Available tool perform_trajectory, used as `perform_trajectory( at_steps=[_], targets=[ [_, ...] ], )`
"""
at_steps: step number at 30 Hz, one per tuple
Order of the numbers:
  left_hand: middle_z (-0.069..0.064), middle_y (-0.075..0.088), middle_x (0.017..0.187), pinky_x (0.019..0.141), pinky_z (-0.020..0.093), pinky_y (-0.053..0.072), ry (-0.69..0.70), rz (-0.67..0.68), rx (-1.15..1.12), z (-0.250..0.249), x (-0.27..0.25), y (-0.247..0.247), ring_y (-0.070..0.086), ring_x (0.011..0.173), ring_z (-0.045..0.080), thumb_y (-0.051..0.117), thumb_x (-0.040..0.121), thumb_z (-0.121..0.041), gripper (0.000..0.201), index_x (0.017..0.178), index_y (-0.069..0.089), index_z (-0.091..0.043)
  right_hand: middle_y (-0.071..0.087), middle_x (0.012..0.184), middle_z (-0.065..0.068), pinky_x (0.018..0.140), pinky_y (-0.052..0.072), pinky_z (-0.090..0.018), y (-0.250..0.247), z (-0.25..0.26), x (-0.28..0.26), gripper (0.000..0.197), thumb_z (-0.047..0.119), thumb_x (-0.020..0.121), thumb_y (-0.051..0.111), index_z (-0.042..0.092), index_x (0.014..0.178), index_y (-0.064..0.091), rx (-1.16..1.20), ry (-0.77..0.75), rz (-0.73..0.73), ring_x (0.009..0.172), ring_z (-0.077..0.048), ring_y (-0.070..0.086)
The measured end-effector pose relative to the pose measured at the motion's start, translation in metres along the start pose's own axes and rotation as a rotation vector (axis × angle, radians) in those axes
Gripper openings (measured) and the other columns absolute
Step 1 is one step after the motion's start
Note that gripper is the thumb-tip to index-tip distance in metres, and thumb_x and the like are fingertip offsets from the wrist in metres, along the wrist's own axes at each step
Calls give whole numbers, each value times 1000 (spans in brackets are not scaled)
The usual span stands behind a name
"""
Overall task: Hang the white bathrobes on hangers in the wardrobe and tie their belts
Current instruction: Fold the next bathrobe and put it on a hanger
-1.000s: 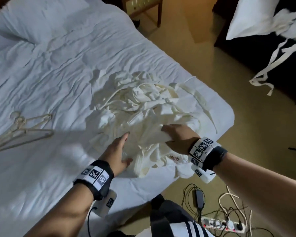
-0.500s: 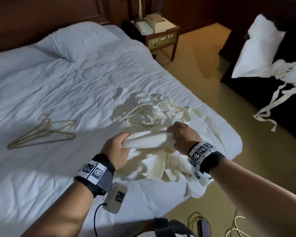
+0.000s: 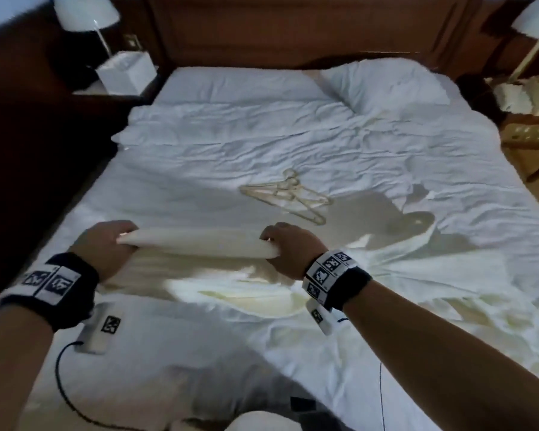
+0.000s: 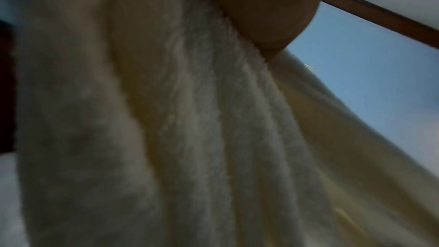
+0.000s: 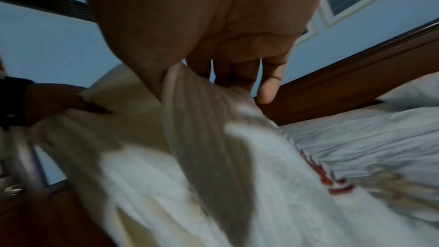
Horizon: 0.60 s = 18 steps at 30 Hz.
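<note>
— What have the fingers got?

— The right hand's fingers (image 5: 266, 85) are curled over a bunched edge of the white bathrobe (image 3: 196, 242), thumb under the fold, clamped on the cloth. The left hand (image 3: 105, 244) grips the other end of that same rolled edge; its fingers are wrapped round the fabric in the head view, while the left wrist view shows little beyond ribbed towelling (image 4: 190, 138) hanging under the palm.

— And the right hand as a whole?

— The right hand (image 3: 288, 247) sits level with the left, the two well apart, the rolled edge stretched straight between them above the bed (image 3: 262, 135).

— Where is the rest of the robe?

— It trails down from the hands and spreads rightward over the sheet, creased. A red embroidered mark (image 5: 332, 185) shows on it near the right wrist.

— Anything else on the bed?

— Pale hangers (image 3: 288, 197) lie together flat on the sheet, beyond the right hand and not touching the robe. A pillow (image 3: 386, 85) rests at the far right by the dark wooden headboard (image 3: 293, 32). A lamp (image 3: 84, 10) stands at the far left.
</note>
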State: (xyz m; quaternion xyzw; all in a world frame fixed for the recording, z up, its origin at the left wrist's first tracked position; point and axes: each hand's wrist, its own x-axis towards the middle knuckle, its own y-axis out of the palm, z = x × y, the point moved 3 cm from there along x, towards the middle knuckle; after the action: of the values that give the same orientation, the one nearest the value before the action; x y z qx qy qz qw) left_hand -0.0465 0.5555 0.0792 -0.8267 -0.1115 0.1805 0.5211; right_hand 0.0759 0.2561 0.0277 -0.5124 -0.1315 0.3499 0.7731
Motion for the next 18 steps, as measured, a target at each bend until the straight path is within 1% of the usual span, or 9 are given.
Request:
perform_trajectory(
  at_steps=[2, 3, 5, 7, 10, 13, 15, 16, 18],
  targets=[
    [13, 66, 91, 68, 34, 38, -88, -96, 34, 47, 2, -42, 56, 82, 29, 63, 84, -14, 5, 87, 66, -13, 58, 113, 2, 86, 47, -36, 18, 48, 33, 32, 33, 85, 63, 27, 116, 56, -6, -105, 33, 99, -24, 60],
    [13, 66, 92, 67, 34, 38, -125, -109, 53, 67, 4, -51, 56, 82, 29, 63, 84, -11, 6, 87, 65, -15, 58, 113, 1, 87, 47, -36, 28, 65, 47, 32, 36, 86, 62, 26, 117, 55, -15, -135, 55, 99, -24, 60],
    [9, 65, 92, 68, 35, 41, -185, -97, 39, 94, 7, -51, 56, 83, 28, 62, 83, -11, 12, 89, 61, -22, 58, 115, 1, 90, 47, -38, 48, 80, 72, 34, 40, 88, 61, 26, 118, 54, -39, -149, 105, 103, -24, 59],
    [7, 63, 93, 70, 37, 45, -235, -85, -44, 108, 10, -34, 57, 84, 28, 61, 82, -15, 18, 93, 55, -28, 58, 117, 0, 92, 47, -38, 66, 73, 95, 34, 40, 89, 58, 26, 120, 54, -46, -103, 149, 106, -24, 59],
    [5, 59, 93, 72, 37, 45, -288, -87, -216, 103, 20, 5, 56, 84, 27, 64, 78, -10, 35, 105, 47, -22, 57, 120, -5, 94, 46, -39, 78, 39, 125, 35, 40, 91, 54, 23, 122, 54, -43, 4, 195, 110, -27, 57],
    [3, 57, 98, 78, 38, 50, -287, -103, -357, 95, 50, 41, 59, 86, 25, 69, 74, -7, 51, 113, 40, -24, 59, 123, -8, 96, 45, -40, 78, -12, 157, 34, 34, 91, 58, 19, 122, 57, -1, 109, 204, 114, -30, 56],
    [0, 57, 98, 80, 37, 51, -344, -90, -327, 97, 82, 64, 60, 89, 26, 69, 77, -12, 45, 112, 42, -22, 62, 121, -9, 94, 45, -35, 82, -51, 175, 32, 29, 89, 63, 15, 118, 61, 108, 205, 224, 113, -28, 58],
    [1, 58, 100, 81, 36, 50, -388, -46, -272, 98, 99, 77, 60, 92, 28, 68, 80, -17, 39, 111, 44, -19, 63, 120, -7, 92, 45, -32, 86, -70, 181, 33, 30, 89, 65, 16, 118, 61, 166, 265, 236, 111, -26, 58],
    [10, 60, 111, 84, 35, 46, -494, 109, -145, 99, 129, 106, 58, 101, 33, 60, 89, -31, 32, 112, 49, -11, 63, 115, -1, 87, 43, -28, 94, -106, 188, 40, 40, 86, 68, 21, 121, 59, 268, 374, 270, 105, -20, 58]
  ],
)
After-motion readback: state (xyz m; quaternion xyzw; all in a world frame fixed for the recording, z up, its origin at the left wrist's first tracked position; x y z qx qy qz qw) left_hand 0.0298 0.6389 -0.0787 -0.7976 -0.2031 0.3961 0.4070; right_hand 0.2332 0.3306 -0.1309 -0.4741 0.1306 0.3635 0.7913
